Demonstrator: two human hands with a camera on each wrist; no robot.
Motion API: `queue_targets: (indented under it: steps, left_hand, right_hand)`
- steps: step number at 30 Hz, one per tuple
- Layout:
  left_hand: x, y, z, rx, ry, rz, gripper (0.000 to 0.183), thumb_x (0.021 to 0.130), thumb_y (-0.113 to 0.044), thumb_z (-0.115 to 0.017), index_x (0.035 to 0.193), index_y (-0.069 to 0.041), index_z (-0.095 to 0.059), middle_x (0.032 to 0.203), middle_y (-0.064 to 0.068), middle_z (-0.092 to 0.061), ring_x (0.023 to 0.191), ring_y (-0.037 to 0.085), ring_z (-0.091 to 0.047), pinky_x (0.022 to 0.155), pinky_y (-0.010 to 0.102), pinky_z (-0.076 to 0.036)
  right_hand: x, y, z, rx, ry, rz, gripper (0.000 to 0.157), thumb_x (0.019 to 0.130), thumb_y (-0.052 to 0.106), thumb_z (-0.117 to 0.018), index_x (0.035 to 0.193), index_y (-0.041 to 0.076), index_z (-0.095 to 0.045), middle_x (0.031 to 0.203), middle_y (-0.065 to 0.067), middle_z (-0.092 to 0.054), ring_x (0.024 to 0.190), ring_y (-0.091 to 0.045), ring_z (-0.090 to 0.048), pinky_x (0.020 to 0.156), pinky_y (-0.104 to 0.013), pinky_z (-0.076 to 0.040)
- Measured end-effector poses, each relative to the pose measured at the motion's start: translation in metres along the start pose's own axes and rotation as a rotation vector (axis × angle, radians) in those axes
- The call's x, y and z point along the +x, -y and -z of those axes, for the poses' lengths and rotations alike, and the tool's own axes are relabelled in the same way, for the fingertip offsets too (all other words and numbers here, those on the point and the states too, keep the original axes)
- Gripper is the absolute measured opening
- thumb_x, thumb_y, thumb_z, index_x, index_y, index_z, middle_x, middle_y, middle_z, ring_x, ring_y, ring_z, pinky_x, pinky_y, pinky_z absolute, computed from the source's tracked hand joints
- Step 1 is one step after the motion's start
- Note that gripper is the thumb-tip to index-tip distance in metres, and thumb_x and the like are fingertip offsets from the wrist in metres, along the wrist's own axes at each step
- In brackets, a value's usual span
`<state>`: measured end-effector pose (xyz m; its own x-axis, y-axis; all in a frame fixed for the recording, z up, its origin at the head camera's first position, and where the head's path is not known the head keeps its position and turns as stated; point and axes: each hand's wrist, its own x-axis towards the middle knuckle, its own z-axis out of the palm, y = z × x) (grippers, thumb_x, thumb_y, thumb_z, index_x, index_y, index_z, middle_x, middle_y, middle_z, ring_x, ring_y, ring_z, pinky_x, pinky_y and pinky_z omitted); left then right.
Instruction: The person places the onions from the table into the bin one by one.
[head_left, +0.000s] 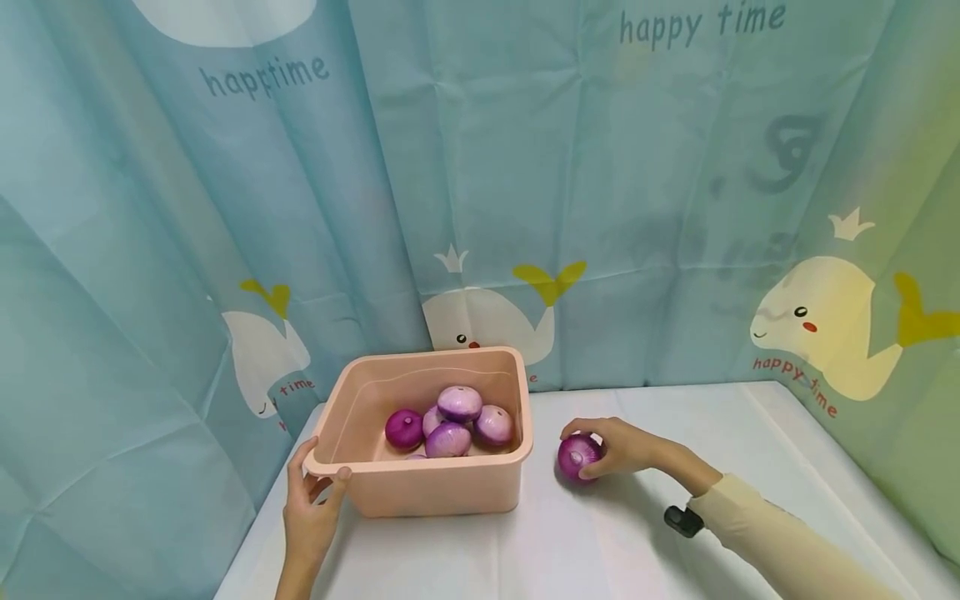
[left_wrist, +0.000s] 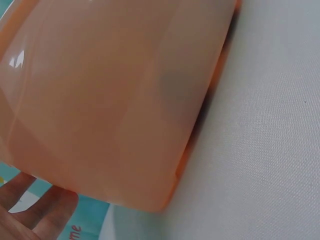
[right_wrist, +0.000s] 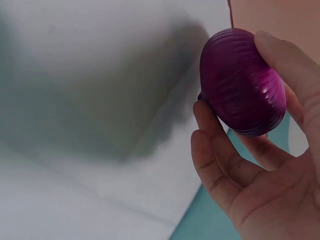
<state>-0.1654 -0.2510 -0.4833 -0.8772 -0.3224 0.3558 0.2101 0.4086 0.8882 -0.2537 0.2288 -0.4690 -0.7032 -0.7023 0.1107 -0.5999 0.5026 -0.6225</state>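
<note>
A pink plastic basin (head_left: 435, 490) stands left of centre in the head view, with several purple onions (head_left: 448, 440) piled inside it. At its near left corner my left hand (head_left: 309, 517) grips the rim, fingers on the left side and thumb on the front. The left wrist view shows the basin's wall (left_wrist: 100, 110) close up, with fingers (left_wrist: 55, 212) against its edge. To the right of the basin, my right hand (head_left: 617, 446) holds a darker purple onion (head_left: 577, 458) between thumb and fingers. That same onion (right_wrist: 242, 82) shows whole in the right wrist view.
A white-covered table (head_left: 592, 542) lies under everything. Blue curtains (head_left: 495, 208) printed with whales hang behind and on both sides, close to the basin's back. A small black device (head_left: 683, 522) sits at my right wrist by the cream sleeve (head_left: 780, 533).
</note>
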Motion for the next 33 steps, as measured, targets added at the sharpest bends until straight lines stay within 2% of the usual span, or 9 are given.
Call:
queue_targets:
  steps: [8,16,21,24,30,33]
  left_hand:
    - [0.000,0.000,0.000,-0.001,0.003,0.010,0.067,0.100,-0.014,-0.068,0.157,-0.020,-0.034,0.154,0.015,-0.045,0.099,-0.010,-0.054,0.076,0.008,-0.048]
    - [0.001,0.004,0.001,0.001,0.009,0.018,0.067,0.100,-0.016,-0.069,0.157,-0.021,-0.034,0.153,0.019,-0.046,0.098,-0.011,-0.055,0.076,0.008,-0.048]
    - [0.001,0.003,0.002,-0.002,0.017,0.021,0.068,0.100,-0.017,-0.069,0.158,-0.022,-0.034,0.152,0.020,-0.047,0.100,-0.010,-0.055,0.076,0.009,-0.048]
    - [0.001,0.003,0.002,0.000,0.020,0.025,0.068,0.100,-0.017,-0.069,0.158,-0.023,-0.034,0.151,0.021,-0.048,0.100,-0.009,-0.055,0.076,0.011,-0.048]
    - [0.001,0.003,0.002,0.001,0.016,0.022,0.068,0.100,-0.017,-0.068,0.158,-0.022,-0.034,0.151,0.021,-0.049,0.100,-0.008,-0.055,0.076,0.011,-0.049]
    - [0.001,0.003,0.001,0.000,0.012,0.013,0.068,0.100,-0.015,-0.068,0.157,-0.021,-0.034,0.151,0.020,-0.048,0.100,-0.009,-0.055,0.076,0.010,-0.049]
  right_hand:
    - [0.004,0.008,0.027,0.031,0.003,-0.012,0.049,0.084,0.018,-0.086,0.126,0.013,-0.063,0.120,-0.006,-0.066,0.093,-0.016,-0.063,0.080,-0.031,-0.056]
    - [0.008,0.022,0.062,0.032,-0.012,-0.039,0.052,0.085,0.021,-0.086,0.130,0.012,-0.062,0.121,-0.009,-0.065,0.085,-0.017,-0.063,0.076,-0.030,-0.057]
    - [0.014,0.028,0.082,0.009,-0.072,-0.001,0.054,0.085,0.019,-0.087,0.132,0.009,-0.062,0.125,-0.012,-0.065,0.091,-0.020,-0.063,0.077,-0.034,-0.058]
    - [0.018,0.033,0.094,-0.019,-0.120,0.023,0.053,0.084,0.020,-0.087,0.131,0.010,-0.063,0.126,-0.012,-0.065,0.088,-0.020,-0.064,0.077,-0.036,-0.058]
    - [0.025,0.044,0.112,-0.068,-0.205,0.015,0.055,0.083,0.020,-0.088,0.131,0.015,-0.064,0.125,-0.008,-0.066,0.085,-0.018,-0.066,0.076,-0.035,-0.059]
    - [0.027,0.049,0.117,-0.083,-0.235,0.004,0.055,0.083,0.020,-0.088,0.132,0.015,-0.064,0.125,-0.008,-0.066,0.084,-0.018,-0.067,0.076,-0.038,-0.059]
